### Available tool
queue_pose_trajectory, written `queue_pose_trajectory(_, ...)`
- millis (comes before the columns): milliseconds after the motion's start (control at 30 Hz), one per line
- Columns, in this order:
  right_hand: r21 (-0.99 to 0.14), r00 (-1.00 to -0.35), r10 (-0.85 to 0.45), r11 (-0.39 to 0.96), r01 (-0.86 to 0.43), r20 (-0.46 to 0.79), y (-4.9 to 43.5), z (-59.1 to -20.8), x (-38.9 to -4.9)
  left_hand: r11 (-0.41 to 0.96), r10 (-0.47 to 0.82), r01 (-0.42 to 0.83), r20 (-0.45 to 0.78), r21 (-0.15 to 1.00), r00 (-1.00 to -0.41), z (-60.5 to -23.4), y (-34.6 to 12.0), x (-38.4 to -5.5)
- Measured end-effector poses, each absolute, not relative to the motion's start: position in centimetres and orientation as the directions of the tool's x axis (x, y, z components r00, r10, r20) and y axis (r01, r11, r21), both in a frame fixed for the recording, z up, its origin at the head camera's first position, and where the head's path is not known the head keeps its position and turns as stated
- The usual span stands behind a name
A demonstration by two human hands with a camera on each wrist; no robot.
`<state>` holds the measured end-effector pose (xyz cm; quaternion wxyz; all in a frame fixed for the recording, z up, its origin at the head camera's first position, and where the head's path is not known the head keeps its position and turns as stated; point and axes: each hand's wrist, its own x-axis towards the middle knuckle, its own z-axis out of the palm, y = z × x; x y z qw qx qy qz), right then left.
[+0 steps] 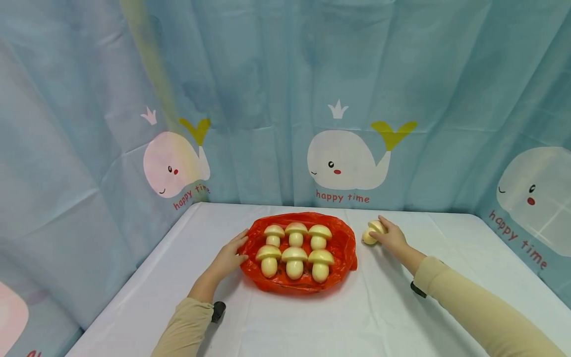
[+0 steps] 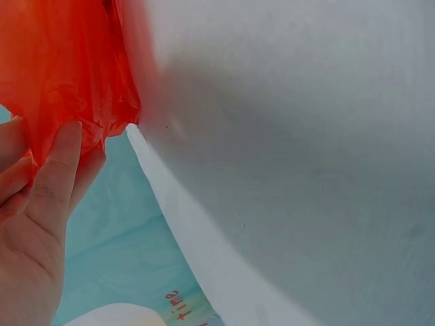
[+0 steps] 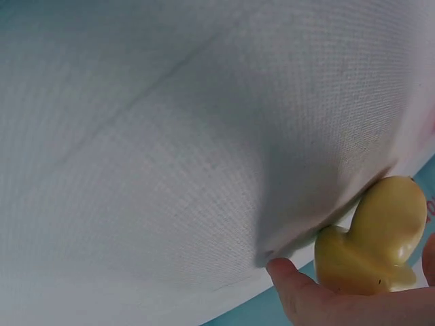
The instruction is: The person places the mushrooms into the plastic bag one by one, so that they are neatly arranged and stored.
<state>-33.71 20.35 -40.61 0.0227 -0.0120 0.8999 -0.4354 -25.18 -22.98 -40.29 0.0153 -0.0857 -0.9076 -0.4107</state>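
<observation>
At the right of the head view, my right hand [image 1: 394, 239] holds a pale yellow toy mushroom [image 1: 370, 237] between thumb and fingers. Its rounded stem and cap [image 3: 360, 248] show glossy in the right wrist view, close to the white cloth. Over on the left, my left hand [image 1: 227, 255] touches the rim of a red plastic bag [image 1: 285, 288], thumb and fingers spread apart along it. Fingertips [image 2: 66, 139] rest against the crinkled plastic in the left wrist view. Inside the spread bag several similar mushrooms [image 1: 294, 270] lie in two rows, caps pointing away from me.
A white cloth [image 1: 308, 327] covers the table under everything. Light blue curtains [image 1: 276, 89] printed with whales hang behind the far edge and at both sides. Dark wrist devices [image 1: 218, 311] show at both cuffs.
</observation>
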Motion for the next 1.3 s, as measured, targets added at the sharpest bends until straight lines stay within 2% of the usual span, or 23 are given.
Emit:
queue_pose_trajectory(433, -0.79, -1.0, 0.005, 0.613, -0.004, 0.009, 20.3, -40.7, -33.9, 0.644, 0.143, 0.169, 0.099, 0.746, -0.985, -40.4, -22.9, -25.2)
queue_pose_trajectory(767, -0.829, -0.999, 0.043, 0.557, 0.042, -0.021, 20.7, -40.3, -33.6, 0.645, 0.146, 0.177, 0.108, 0.743, -0.983, -40.2, -22.9, -25.1)
queue_pose_trajectory(1100, -0.887, -1.0, 0.016, 0.461, 0.014, -0.007, 21.0, -38.7, -32.1, 0.631, 0.15, 0.181, 0.11, 0.754, -0.983, -40.3, -22.9, -25.2)
queue_pose_trajectory(1300, -0.891, -1.0, 0.005, 0.454, 0.021, -0.021, 21.0, -37.7, -31.2, 0.633, 0.148, 0.176, 0.106, 0.754, -0.983, -40.3, -22.9, -25.2)
